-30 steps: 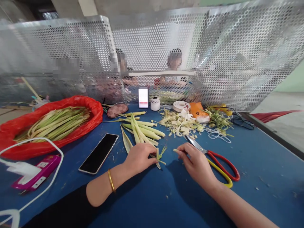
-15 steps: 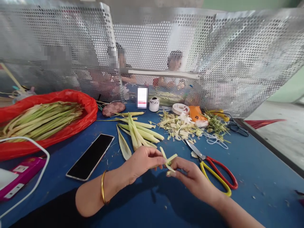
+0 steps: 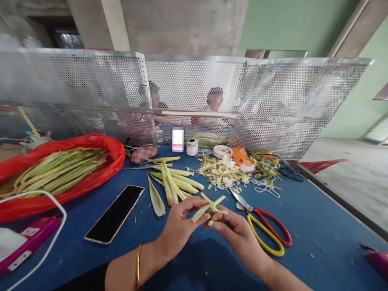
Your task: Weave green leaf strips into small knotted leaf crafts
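Between my two hands is a small woven piece of pale green leaf strips, its strip ends sticking out like a star. My left hand pinches it from the left, thumb on one flat strip. Closed on its right side is my right hand, with thumb and fingers around the lower edge. Just beyond my hands lie several pale leaf husks. Scissors with one red and one yellow handle rest on the blue table right of my right hand, blades slightly apart.
A red plastic bag of long leaves stands at left, near a black phone and a magenta power strip. Leaf scraps, a tape roll and a white jar sit before a perforated metal screen, with people behind.
The view has tilted up. The woven piece has been turned, so its knotted centre and several strip ends now face me. Both hands still hold it.
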Demonstrator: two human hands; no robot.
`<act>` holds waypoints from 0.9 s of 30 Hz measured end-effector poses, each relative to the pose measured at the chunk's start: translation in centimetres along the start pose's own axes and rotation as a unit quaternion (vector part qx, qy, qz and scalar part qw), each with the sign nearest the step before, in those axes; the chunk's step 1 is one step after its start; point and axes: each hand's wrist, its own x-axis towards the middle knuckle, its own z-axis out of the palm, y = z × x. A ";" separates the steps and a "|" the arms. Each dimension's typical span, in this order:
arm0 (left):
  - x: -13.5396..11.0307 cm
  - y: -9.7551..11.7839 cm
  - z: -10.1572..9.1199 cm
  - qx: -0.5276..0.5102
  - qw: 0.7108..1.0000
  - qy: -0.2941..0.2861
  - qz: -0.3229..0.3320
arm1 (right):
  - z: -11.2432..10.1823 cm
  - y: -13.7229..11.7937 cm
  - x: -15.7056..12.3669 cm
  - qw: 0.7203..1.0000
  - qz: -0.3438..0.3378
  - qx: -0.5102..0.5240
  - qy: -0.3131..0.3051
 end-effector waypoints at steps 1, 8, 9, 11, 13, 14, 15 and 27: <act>-0.1 0.2 0.2 -0.022 1.000 -0.005 -0.012 | 0.2 0.0 -0.1 1.000 0.002 0.006 -0.009; -1.1 1.0 1.2 -0.092 0.993 -0.006 -0.075 | 0.7 -0.7 -0.9 0.993 -0.038 -0.096 -0.049; -1.1 1.2 1.1 -0.094 0.994 0.004 -0.062 | 0.5 -1.0 -1.0 0.988 -0.051 -0.132 -0.065; -1.1 1.4 0.8 -0.097 0.994 0.016 -0.043 | -0.1 -2.1 -1.1 0.972 -0.079 -0.191 -0.116; -1.0 1.6 0.5 -0.093 0.995 0.007 -0.035 | -0.8 -3.5 -1.2 0.952 -0.103 -0.232 -0.169; -1.0 1.6 0.4 -0.089 0.995 0.001 -0.035 | -1.2 -4.1 -1.3 0.944 -0.106 -0.249 -0.188; -0.9 1.5 0.3 -0.087 0.995 -0.006 -0.038 | -1.6 -4.7 -1.3 0.940 -0.109 -0.257 -0.198; -1.7 0.0 1.2 -0.053 0.989 -0.088 -0.103 | -1.0 -2.4 -1.4 0.934 -0.166 -0.298 0.108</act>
